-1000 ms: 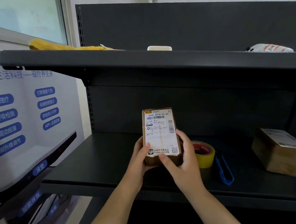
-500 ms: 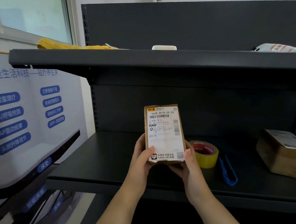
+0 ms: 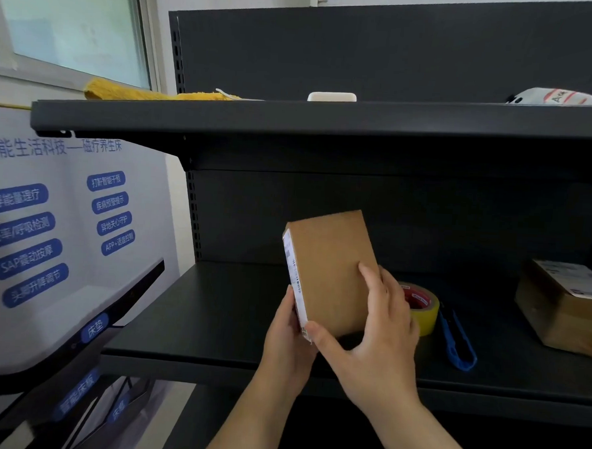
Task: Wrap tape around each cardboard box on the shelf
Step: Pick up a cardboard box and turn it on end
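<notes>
My left hand (image 3: 286,340) and right hand (image 3: 381,335) both grip box (image 3: 330,270), held upright above shelf (image 3: 214,323) front edge; tape (image 3: 422,308) just behind.

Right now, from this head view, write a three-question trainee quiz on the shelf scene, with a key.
1. True or false: both hands hold the small cardboard box.
2. Which lies between the tape roll and the second box? A) blue cutter B) scissors C) marker
3. Fill in: the held box's plain brown face is toward the camera, and its label faces ____.

Key: 1 true: left hand, right hand. 2 A. 3 left.
</notes>
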Available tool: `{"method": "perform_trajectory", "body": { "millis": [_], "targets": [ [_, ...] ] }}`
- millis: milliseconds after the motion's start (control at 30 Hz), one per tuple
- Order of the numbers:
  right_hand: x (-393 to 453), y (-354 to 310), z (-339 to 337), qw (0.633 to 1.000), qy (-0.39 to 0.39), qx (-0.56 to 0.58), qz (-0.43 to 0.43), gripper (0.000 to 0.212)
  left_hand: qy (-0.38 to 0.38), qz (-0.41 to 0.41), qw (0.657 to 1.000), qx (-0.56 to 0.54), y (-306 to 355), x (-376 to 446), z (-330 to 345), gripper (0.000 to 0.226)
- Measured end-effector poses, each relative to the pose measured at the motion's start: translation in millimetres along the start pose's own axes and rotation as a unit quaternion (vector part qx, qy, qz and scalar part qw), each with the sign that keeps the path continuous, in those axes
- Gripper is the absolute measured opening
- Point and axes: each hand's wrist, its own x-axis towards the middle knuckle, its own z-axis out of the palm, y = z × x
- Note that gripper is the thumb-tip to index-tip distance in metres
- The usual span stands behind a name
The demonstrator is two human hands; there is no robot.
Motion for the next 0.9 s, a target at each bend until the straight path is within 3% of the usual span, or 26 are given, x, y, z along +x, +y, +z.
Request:
{"method": "perform_trajectory", "body": {
  "millis": [267,367,400,467,600,667,733,900],
  "targets": [
    [-0.3,0.9,-1.9,0.998,-0.043,0.034,0.03,0.111,0.022,0.036,0.998,0.036,5.7,-6.4,0.8,0.046],
    [3.6,8.2,0.1,0.975,-0.061,0.198,0.078,0.103,0.0,0.116,0.99,0.075,12.6,-13.7,4.6,0.033],
    [5.0,12.8,0.7,0.95,-0.068,0.289,0.097,0.095,-0.01,0.152,0.984,0.095,14.5,-16.4,6.1,0.036],
    [7.7,24.3,1.8,0.866,-0.088,0.473,0.138,0.081,-0.029,0.227,0.96,0.16,17.3,-22.9,11.3,0.041],
    [9.8,41.1,9.1,0.624,-0.197,0.729,0.201,0.07,0.015,0.347,0.889,0.299,19.8,-34.4,25.2,0.026],
    [9.6,44.4,13.7,0.537,-0.237,0.778,0.225,0.071,0.042,0.384,0.861,0.331,18.4,-37.1,29.1,0.035],
    [9.3,45.2,17.0,0.51,-0.259,0.791,0.217,0.067,0.053,0.386,0.86,0.329,17.5,-36.7,30.8,0.055],
    [11.8,47.4,19.3,0.523,-0.244,0.779,0.245,0.069,0.049,0.368,0.878,0.301,18.5,-33.3,26.8,0.064]
  ]
}}
